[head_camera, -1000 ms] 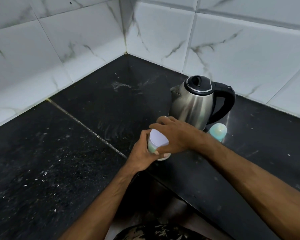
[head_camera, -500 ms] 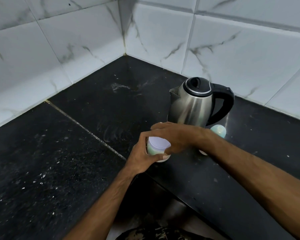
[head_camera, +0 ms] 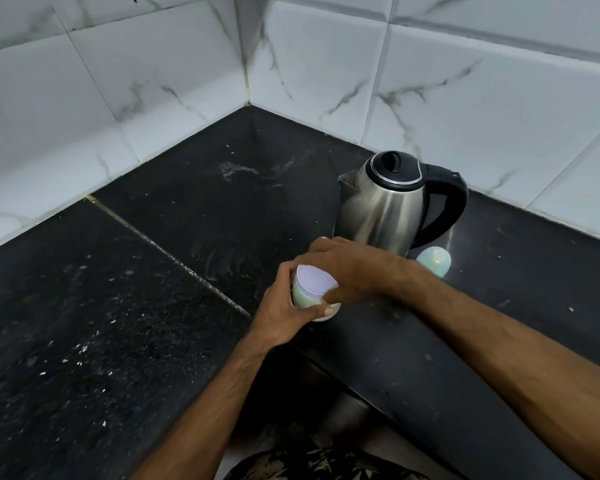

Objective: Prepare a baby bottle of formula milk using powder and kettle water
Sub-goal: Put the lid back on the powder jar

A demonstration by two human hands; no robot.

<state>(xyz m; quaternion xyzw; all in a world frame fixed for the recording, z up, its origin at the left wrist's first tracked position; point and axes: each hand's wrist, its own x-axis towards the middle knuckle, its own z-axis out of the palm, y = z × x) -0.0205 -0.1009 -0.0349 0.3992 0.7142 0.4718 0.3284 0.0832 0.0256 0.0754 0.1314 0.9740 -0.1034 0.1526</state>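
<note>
While both grip it, left hand [head_camera: 280,315] and right hand [head_camera: 349,268] hold the container [head_camera: 313,285].

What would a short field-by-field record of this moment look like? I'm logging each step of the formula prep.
setting: black stone counter in a corner of white marbled wall tiles
left hand: grips the side of a small white container
right hand: curled over the container from the far side, thumb on its near wall
container: upright on the counter, pale flat top showing
kettle: steel, black lid closed, handle to the right, behind the hands
pale green cap: on the counter beside the kettle
</note>
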